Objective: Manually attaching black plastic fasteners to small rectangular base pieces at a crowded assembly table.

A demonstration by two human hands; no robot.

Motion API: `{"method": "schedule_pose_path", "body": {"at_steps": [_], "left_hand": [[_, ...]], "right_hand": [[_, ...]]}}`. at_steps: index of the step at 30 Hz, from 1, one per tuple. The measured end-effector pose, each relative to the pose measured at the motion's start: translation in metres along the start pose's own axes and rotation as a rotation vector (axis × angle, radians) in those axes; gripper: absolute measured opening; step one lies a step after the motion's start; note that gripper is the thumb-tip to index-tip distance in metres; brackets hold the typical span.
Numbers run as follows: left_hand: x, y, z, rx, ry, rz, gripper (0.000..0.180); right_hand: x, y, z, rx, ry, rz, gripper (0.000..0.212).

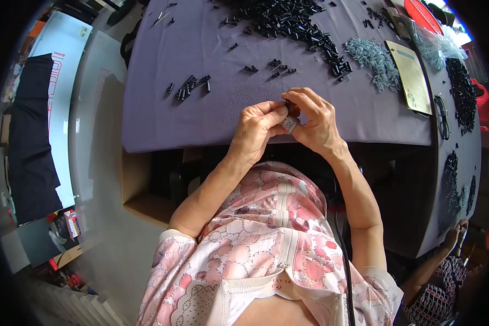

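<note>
Left hand [251, 129] and right hand [318, 122] were together — fingertips pinched on a black part [287, 104] over the table [174, 126], by its near edge. Slack pinch could've dropped it — mostly finger-hidden.

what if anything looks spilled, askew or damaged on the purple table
Nothing plainly looks damaged. The small black pieces come nearest to odd: they lie in a loose heap on the purple cloth, with strays toward the near edge. It could pass for a spill, but the separate little clusters may well be deliberate.
</note>
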State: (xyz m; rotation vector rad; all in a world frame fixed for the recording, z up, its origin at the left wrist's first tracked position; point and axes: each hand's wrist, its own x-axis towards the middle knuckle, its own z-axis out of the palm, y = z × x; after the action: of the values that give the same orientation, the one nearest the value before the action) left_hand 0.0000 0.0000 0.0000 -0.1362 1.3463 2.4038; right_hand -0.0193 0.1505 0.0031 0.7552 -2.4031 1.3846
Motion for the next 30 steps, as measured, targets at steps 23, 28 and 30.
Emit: {"method": "schedule_pose_path", "body": {"at_steps": [23,28,30], "left_hand": [[0.005,-0.007,-0.007,-0.075,0.015,-0.029,0.016],[0.006,-0.006,-0.005,-0.077,-0.003,-0.016,0.016],[0.006,-0.006,-0.001,-0.071,0.051,-0.004,0.016]], "right_hand": [[-0.005,0.010,-0.001,-0.259,0.005,-0.258,0.037],[-0.002,0.004,-0.006,-0.280,-0.012,-0.211,0.041],[0.003,0.003,-0.015,-0.295,-0.155,-0.134,0.042]]}}
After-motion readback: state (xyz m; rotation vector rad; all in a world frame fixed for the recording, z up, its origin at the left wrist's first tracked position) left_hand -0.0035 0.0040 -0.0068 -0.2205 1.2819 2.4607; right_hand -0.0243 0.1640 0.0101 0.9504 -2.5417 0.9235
